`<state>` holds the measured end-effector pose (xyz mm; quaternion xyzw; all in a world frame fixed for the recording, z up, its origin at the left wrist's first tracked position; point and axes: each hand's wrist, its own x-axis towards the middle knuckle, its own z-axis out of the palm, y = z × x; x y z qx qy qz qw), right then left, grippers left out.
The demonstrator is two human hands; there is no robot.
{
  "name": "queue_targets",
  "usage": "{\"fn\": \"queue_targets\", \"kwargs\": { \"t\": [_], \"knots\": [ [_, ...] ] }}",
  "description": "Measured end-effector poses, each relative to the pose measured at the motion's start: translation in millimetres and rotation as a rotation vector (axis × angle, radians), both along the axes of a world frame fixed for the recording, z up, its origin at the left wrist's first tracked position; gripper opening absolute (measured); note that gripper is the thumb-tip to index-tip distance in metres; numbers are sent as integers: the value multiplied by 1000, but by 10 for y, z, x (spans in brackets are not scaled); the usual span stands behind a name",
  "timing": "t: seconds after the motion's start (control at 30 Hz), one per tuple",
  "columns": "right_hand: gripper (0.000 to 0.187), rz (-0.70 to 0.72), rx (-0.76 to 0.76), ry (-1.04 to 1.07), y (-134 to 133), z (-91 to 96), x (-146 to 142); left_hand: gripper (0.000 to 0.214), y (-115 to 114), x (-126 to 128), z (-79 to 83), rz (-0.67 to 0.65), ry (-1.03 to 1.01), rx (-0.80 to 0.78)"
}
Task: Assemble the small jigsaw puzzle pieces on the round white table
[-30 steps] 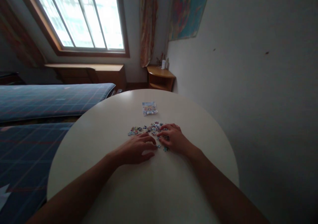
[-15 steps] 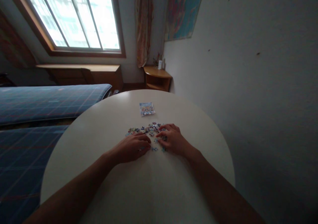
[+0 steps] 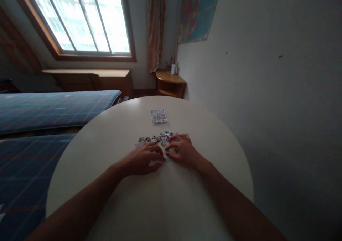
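Note:
Small jigsaw puzzle pieces (image 3: 163, 137) lie in a loose, many-coloured heap on the round white table (image 3: 160, 205). My left hand (image 3: 146, 158) rests at the near left of the heap, its fingers apart; the index fingertip reaches a single light-blue puzzle piece (image 3: 167, 159). My right hand (image 3: 183, 151) is at the heap's right side, covering some pieces. Its thumb and index finger come together on a small bluish puzzle piece, largely hidden by the fingertips. Beyond the heap lies a small square picture packet (image 3: 158, 116).
A bed with a blue plaid cover (image 3: 58, 107) stands left of the table. Behind are a wooden desk (image 3: 112, 73) beneath the window and a corner shelf (image 3: 171, 77). A white wall (image 3: 267, 91) runs along the right.
My left thumb and index finger have spread apart, and the index has moved right onto the near piece. My right hand has shifted slightly left; pieces near its thumb have shifted or become covered.

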<state>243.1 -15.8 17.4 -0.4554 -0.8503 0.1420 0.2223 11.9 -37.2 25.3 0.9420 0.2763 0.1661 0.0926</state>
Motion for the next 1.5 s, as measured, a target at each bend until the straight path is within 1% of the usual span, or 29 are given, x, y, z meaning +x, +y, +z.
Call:
{"fn": "queue_targets", "kwargs": {
  "t": [0.1, 0.2, 0.33, 0.47, 0.67, 0.87, 1.13, 1.37, 1.5],
  "knots": [
    [11, -29, -74, 2, -14, 3, -48, 20, -34, 9, 21, -17, 43, 3],
    [11, -41, -116, -1, -29, 14, -80, 23, -48, 13, 29, -10, 56, -2],
    [12, -11, -94, 13, -39, 33, -75, 23, -45, 12, 28, -9, 44, -2],
    [13, 50, -68, 36, -26, 36, -30, 21, -50, 19, 48, -20, 50, 5],
    [6, 90, -121, 82, 19, 2, 24, 22, -60, 25, 66, -27, 50, 8],
    [10, 129, -152, 133, 17, 53, 40, 23, -50, 18, 53, -31, 49, -1],
    [18, 136, -135, 103, 2, 33, 7, 23, -50, 26, 63, -31, 45, 9],
    [16, 110, -124, 73, -3, 33, -13, 22, -55, 27, 63, -23, 46, 9],
    [16, 101, -108, 54, 11, 2, -23, 22, -53, 25, 59, -21, 49, 17]
  ]
}}
